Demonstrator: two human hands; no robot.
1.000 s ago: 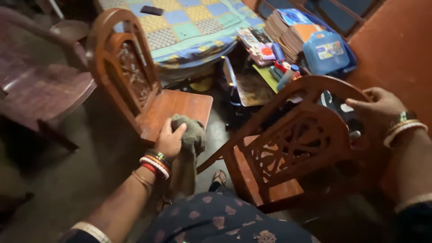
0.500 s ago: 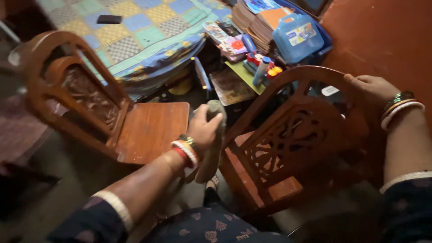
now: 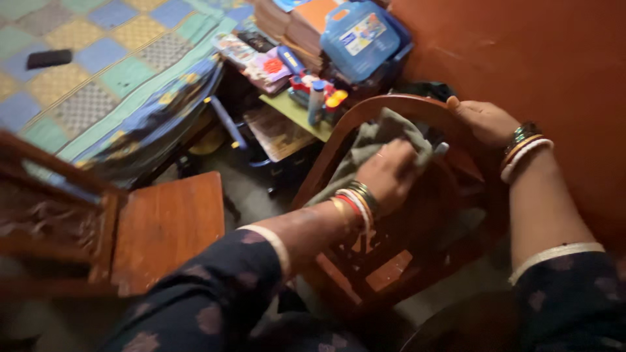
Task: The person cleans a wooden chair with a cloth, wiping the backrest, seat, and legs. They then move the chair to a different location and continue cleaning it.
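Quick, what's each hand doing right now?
Left hand: closed on a grey cloth, pressed to the chair back.
Right hand: gripping the chair's top rail.

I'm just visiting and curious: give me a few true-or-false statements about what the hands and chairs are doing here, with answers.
1. The left hand presses a grey cloth on the chair back. True.
2. The right hand holds a bottle. False: it grips the chair back's top.
3. A second chair stands at the left. True.
4. The phone lies on the floor. False: it lies on the quilt.
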